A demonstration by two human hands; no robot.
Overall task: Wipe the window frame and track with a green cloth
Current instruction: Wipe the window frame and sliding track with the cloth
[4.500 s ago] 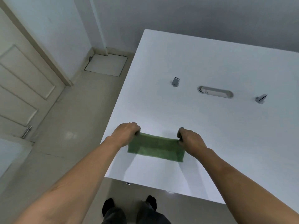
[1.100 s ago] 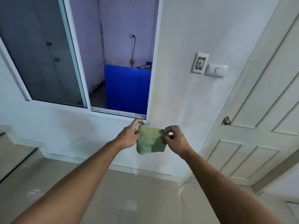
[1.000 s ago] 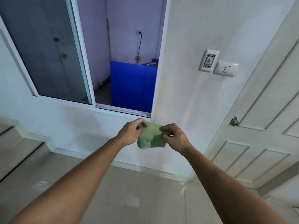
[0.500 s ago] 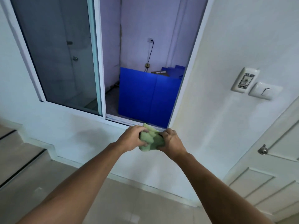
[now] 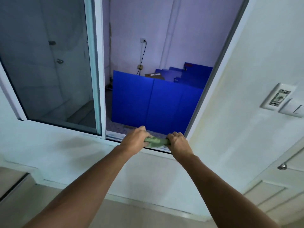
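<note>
Indoors, a person's left hand and right hand each gripped one end of a bunched green cloth, fingers curled around it, pressing it down onto the bottom track of a white-framed sliding window. The cloth lay stretched between the two fists at the right-hand end of the track, close to where the white window frame rose on the right. Both bare forearms reached up from the lower edge of the view.

No brand or legible writing could be made out anywhere; a pale label on a brown cardboard box beyond the window was too small to read.

On the left, the tinted glass sliding pane stood pushed aside, leaving the right half of the window open. Through the opening, flat bright-blue panels leaned upright just behind the track, with more blue pieces stacked behind them. A black cable hung from a white wall socket on the lilac wall beyond.

On the white wall right of the window sat a white wall plate with an exposed metal fitting, and touching it, a white rocker light switch. Lower right stood a cream panelled door with a round silver door knob.
</note>
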